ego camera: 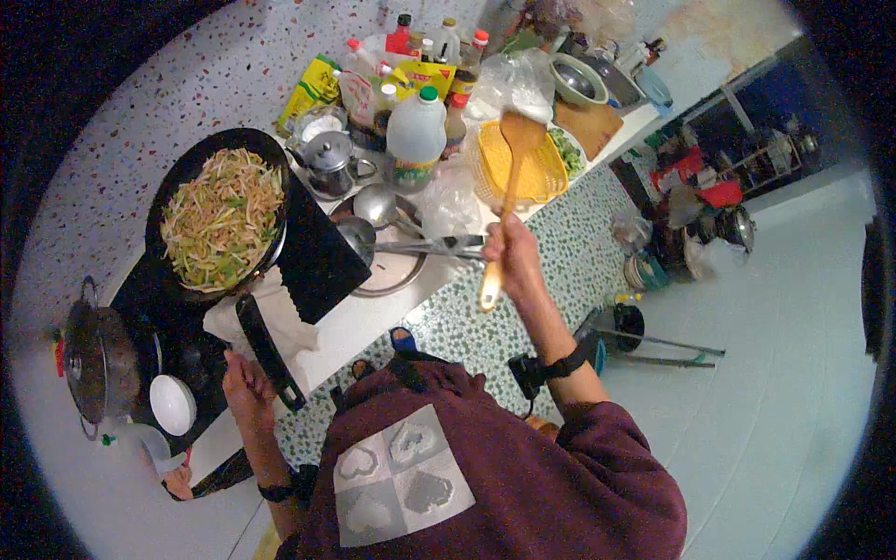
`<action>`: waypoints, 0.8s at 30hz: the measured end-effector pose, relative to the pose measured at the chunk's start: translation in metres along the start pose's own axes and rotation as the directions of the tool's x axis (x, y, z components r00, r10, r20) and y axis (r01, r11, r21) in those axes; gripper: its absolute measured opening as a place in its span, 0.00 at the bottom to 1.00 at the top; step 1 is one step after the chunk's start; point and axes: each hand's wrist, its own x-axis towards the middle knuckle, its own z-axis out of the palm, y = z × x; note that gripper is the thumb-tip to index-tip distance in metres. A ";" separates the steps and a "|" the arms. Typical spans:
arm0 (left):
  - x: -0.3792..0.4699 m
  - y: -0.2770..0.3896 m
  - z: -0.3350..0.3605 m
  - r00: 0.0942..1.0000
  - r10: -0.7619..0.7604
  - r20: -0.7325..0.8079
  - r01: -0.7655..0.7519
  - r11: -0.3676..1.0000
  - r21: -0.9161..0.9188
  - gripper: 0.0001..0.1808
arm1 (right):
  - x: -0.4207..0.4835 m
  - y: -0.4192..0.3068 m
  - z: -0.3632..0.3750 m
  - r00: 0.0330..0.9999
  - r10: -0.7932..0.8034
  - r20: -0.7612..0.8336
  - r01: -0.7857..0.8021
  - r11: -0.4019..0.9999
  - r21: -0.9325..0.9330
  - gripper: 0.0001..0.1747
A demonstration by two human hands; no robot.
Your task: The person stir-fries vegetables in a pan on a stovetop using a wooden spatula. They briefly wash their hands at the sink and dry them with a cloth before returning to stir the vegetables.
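My right hand [519,253] grips the handle of a wooden spatula [523,136], raised over the counter with its blade over a yellow plastic basket [528,168]. My left hand [248,385] is just left of the black handle [269,350] of a frying pan, fingers partly curled; whether it touches anything is unclear. In the black pan [159,210] lies a heap of stir-fried bean sprouts with green pieces [224,224]. A pale cloth [280,308] lies under the pan's handle.
Left are a lidded pot [101,357] and a white bowl [173,404]. Metal ladles [374,206] rest over a round tray [392,276], near a metal pot [330,164] and a large plastic jug [416,133]. Bottles and seasoning packets crowd the wall; a cutting board [588,126] stands farther right.
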 end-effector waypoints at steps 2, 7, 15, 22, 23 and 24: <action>-0.009 0.001 0.009 0.998 0.039 0.047 -0.041 0.998 0.050 0.19 | 0.048 -0.013 -0.039 0.977 0.214 0.016 -0.206 0.918 0.339 0.13; -0.029 0.009 0.029 0.999 -0.009 0.043 0.010 1.000 -0.022 0.26 | 0.136 -0.009 -0.095 0.930 0.366 0.033 -0.327 0.782 0.530 0.14; -0.028 0.011 0.030 0.950 -0.180 0.255 0.209 0.974 -0.090 0.28 | 0.140 -0.004 -0.100 0.947 0.317 0.043 -0.319 0.945 0.071 0.17; -0.019 0.007 0.028 0.876 -0.197 0.440 0.357 0.879 -0.316 0.24 | 0.015 0.000 0.060 0.865 0.088 0.494 0.234 0.800 -0.552 0.20; -0.014 0.006 0.029 0.841 -0.152 0.520 0.375 0.856 -0.356 0.21 | -0.003 0.019 0.093 0.791 0.299 0.534 0.069 0.824 -0.563 0.23; -0.009 0.004 0.029 0.809 -0.172 0.562 0.433 0.820 -0.374 0.15 | -0.014 0.032 0.124 0.557 0.505 0.659 -0.020 0.802 -0.597 0.26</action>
